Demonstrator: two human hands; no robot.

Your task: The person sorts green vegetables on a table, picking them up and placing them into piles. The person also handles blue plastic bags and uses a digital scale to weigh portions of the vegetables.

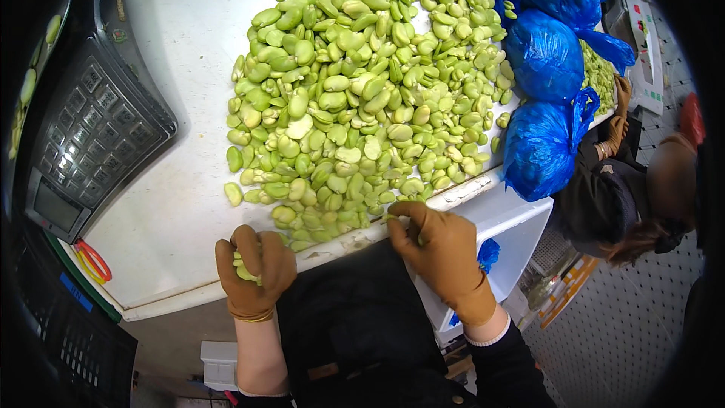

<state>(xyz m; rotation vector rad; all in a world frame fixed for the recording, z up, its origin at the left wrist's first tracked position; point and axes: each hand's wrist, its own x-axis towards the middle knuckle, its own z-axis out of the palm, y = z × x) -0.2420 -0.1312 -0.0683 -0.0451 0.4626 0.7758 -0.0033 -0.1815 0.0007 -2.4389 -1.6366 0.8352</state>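
Note:
Shelled green broad beans lie in a wide heap on a white table. My left hand, in a brown glove, is closed around a few beans at the table's near edge. To its right, my gloved right hand is at the same edge, thumb and forefinger pinched around a bean at the heap's near side. Part of what its curled fingers hold is hidden.
A scale with a keypad stands at left, near red and yellow bands. Tied blue plastic bags line the heap's right side. Below them is a white foam box. Another person works at far right.

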